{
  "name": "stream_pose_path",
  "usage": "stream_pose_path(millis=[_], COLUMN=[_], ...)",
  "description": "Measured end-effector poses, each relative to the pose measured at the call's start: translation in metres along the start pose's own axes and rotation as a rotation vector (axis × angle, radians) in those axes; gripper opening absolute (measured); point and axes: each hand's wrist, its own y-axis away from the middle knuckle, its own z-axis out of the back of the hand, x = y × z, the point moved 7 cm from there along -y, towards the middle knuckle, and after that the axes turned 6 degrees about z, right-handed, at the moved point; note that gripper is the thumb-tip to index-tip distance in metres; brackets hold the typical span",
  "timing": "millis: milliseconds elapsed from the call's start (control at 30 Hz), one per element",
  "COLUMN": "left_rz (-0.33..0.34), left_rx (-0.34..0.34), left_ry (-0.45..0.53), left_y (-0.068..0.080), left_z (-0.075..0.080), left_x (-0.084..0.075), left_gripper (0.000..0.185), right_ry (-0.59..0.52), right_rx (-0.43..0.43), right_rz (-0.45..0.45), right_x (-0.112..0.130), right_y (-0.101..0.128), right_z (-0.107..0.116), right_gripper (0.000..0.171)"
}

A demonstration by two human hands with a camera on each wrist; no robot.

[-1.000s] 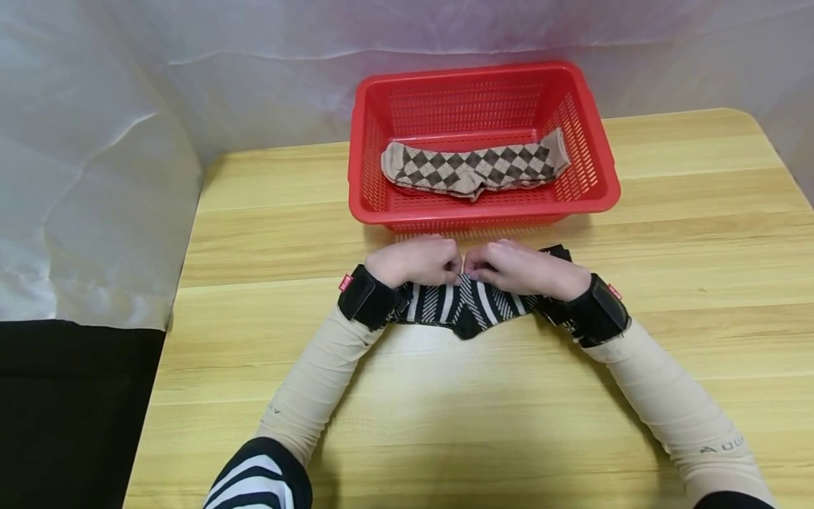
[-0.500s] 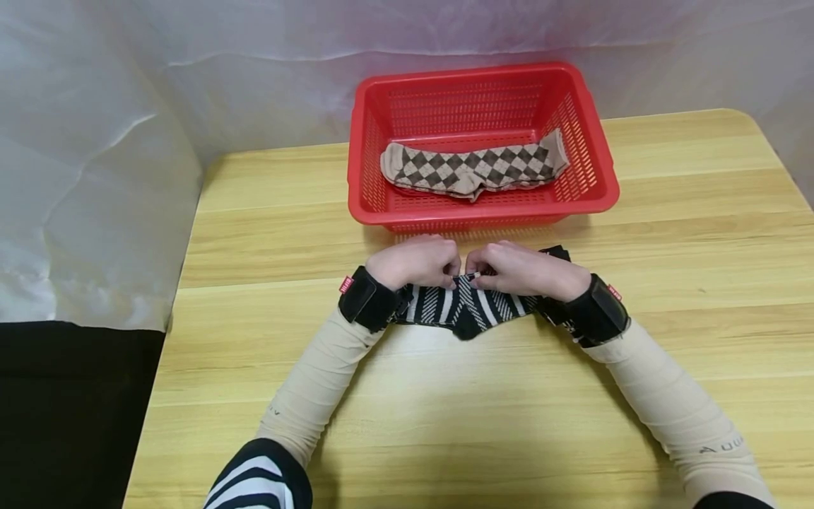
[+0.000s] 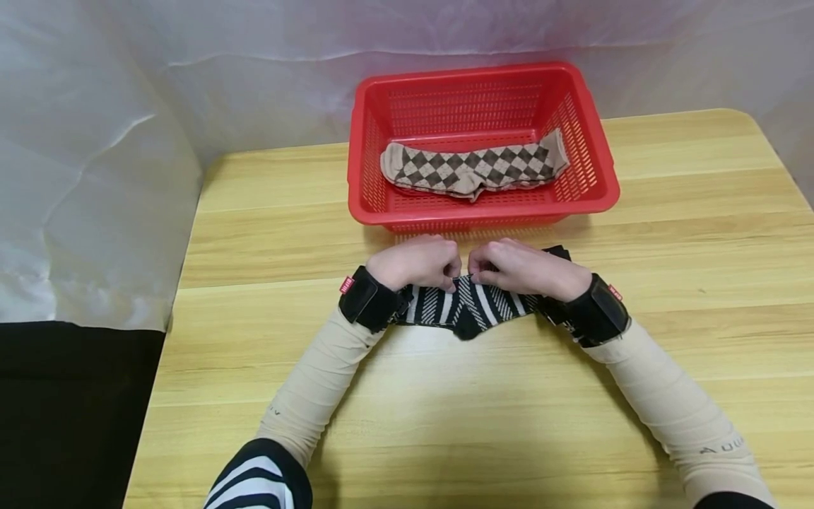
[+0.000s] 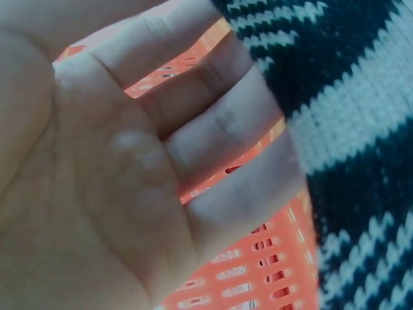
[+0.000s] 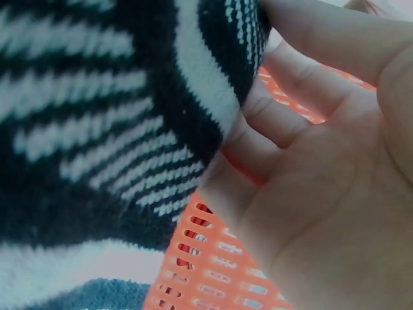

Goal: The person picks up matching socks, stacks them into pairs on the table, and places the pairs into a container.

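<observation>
A black sock with white stripes point(image 3: 473, 305) lies on the wooden table point(image 3: 445, 410) just in front of a red basket point(image 3: 591, 191). My left hand point(image 3: 416, 261) and my right hand point(image 3: 524, 267) meet over its middle, fingers curled and pinching the fabric. In the left wrist view the striped sock point(image 4: 348, 129) covers my fingertips. In the right wrist view my thumb and fingers grip the edge of the striped sock point(image 5: 129, 116). A tan sock with brown diamonds point(image 3: 473, 168) lies inside the basket.
The red basket's perforated wall point(image 4: 258, 271) stands right behind my hands. A white plastic sheet point(image 3: 95, 177) hangs behind and to the left of the table. The table's left edge point(image 3: 159, 353) drops to a dark floor.
My two hands shifted their fingers a little on the striped sock's middle; the sock and the basket stayed in place.
</observation>
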Motion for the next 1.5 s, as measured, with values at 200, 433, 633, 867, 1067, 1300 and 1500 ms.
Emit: stream_pose_path(millis=[200, 433, 633, 867, 1067, 1300, 1500], left_rz=[0.0, 0.019, 0.049, 0.066, 0.055, 0.021, 0.053], left_rx=[0.012, -0.04, -0.096, -0.054, -0.004, -0.07, -0.23], left_ry=[-0.005, 0.014, 0.024, 0.034, 0.025, 0.013, -0.033], left_y=[0.001, 0.0, -0.001, -0.002, -0.002, -0.002, -0.001], left_z=[-0.001, 0.001, 0.003, 0.001, -0.001, 0.003, 0.013], left_x=[0.0, 0.001, 0.004, 0.003, 0.002, 0.003, 0.008], left_gripper=[0.026, 0.022, 0.016, 0.017, 0.015, 0.014, 0.002], right_ry=[0.012, 0.034, 0.04, 0.037, 0.043, 0.047, 0.095], right_rx=[0.004, 0.018, -0.002, -0.008, -0.005, -0.027, -0.117], right_rz=[-0.005, -0.078, -0.13, -0.133, -0.116, -0.092, -0.117], right_x=[0.001, -0.003, -0.006, -0.007, -0.006, -0.007, -0.01], right_y=[-0.001, 0.0, 0.001, 0.001, 0.001, 0.002, 0.004], right_z=[0.0, 0.001, 0.005, 0.006, 0.006, 0.007, 0.014], right_gripper=[0.011, 0.007, 0.016, 0.017, 0.02, 0.011, 0.005])
